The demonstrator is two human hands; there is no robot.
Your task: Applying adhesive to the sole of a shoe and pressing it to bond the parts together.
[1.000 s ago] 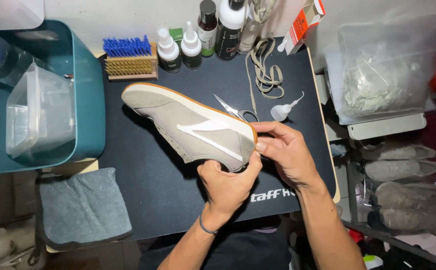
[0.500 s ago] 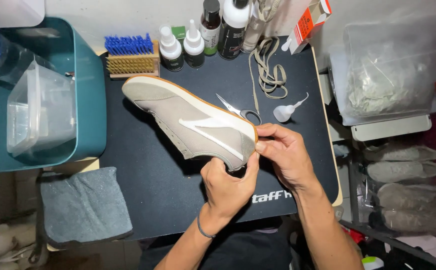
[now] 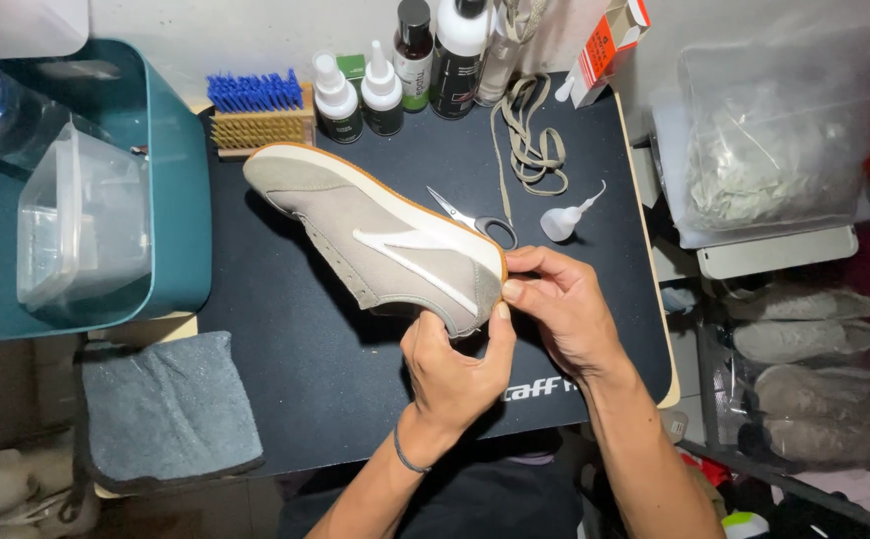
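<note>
A grey suede sneaker [image 3: 380, 240] with white stripe and tan sole lies tilted on its side over the black mat [image 3: 295, 369], heel pinched between both hands. The left hand [image 3: 455, 369] grips the heel from below, thumb up; the right hand [image 3: 560, 309] presses fingertips on the sole edge. Just beyond the right hand lie scissors [image 3: 475, 220], partly hidden by the shoe, and a small glue bottle [image 3: 565, 220]. Left of the hands the mat is open. The heel's inner side is hidden.

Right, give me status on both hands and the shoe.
Left hand and right hand both pinch the heel of the grey sneaker, held above the black mat. Scissors and glue bottle lie just behind, apart.
</note>
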